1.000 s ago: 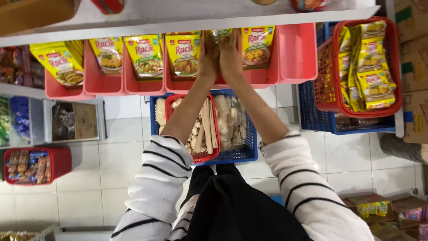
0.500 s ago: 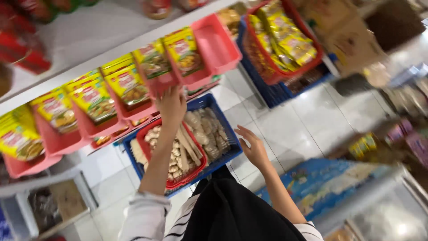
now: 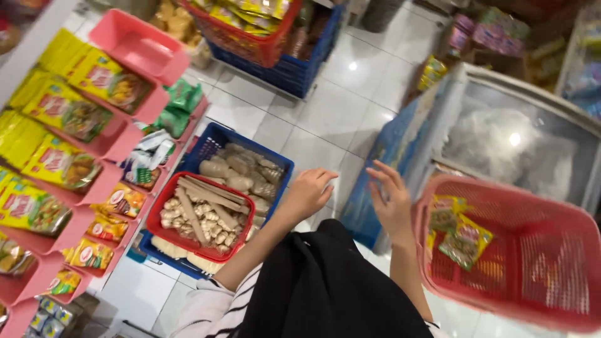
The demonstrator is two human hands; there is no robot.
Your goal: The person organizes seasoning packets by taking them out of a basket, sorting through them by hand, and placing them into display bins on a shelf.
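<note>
- Two bare hands hang in the air with nothing in them: the left hand (image 3: 310,191) is loosely curled, fingers half bent, and the right hand (image 3: 391,200) is spread, fingers apart and slightly bent.
- Nearest the right hand is the red mesh basket (image 3: 563,250), just beside its palm; a few yellow-green seasoning packets (image 3: 460,235) lie inside against the near wall.
- On the far side of the left hand from the basket stand a blue crate of pale wrapped goods (image 3: 247,175) and, touching it, a red tray of sticks and roots (image 3: 200,216).
- Farther from the basket again, pink shelf bins (image 3: 141,47) hold rows of yellow sachets (image 3: 59,166).
- Judged from this, the work is between grasps, with the hands moving toward the basket.
- Reaching the packets would call for the right hand to go over the basket rim and close on one.
</note>
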